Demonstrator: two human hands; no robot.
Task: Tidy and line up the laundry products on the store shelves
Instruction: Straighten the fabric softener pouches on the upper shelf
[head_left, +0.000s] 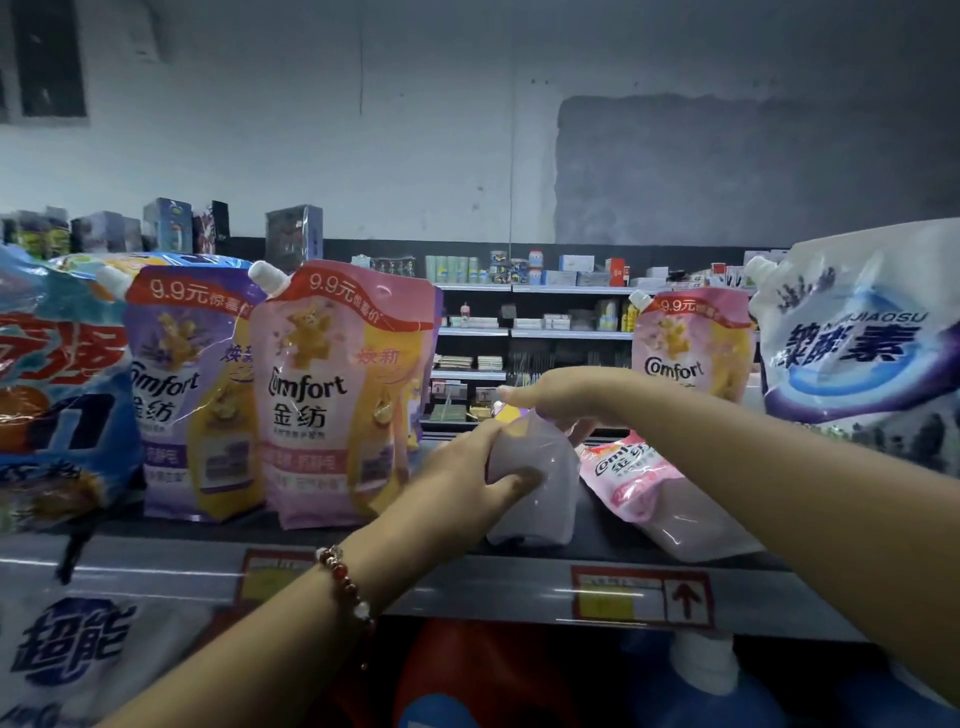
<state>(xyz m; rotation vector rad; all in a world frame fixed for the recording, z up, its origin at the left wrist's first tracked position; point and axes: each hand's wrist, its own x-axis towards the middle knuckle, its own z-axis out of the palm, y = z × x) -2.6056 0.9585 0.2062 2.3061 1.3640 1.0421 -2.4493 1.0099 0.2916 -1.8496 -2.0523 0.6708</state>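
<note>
Two hands meet on one pale pouch in the gap of the top shelf, and where that pouch sits between its neighbours is what matters for the move to come.

Far left stands a big blue detergent bag, then a purple Comfort pouch and a pink Comfort pouch, both upright, spouts up, faces to the aisle. Just right of the pink one comes the left hand, with a beaded bracelet on its wrist. Its fingers curl round the left side of the pale pouch, thumb across the near face. The pouch stands near the shelf's front edge with its long axis roughly upright, leaning a little away from the row, its printed face turned from view. The right hand reaches in from the right and rests over the pouch's top; whether it pinches the spout I cannot tell, since the fingertips are hidden behind the pack.

Right again, a second pink pouch lies flat on its back, long axis running from far left to near right, touching or nearly touching the held one. Beyond it stand another pink Comfort pouch and a large white bag.

I judge the held pouch wants sliding left, beside the upright pink one; the left hand is the nearer for that.
</note>
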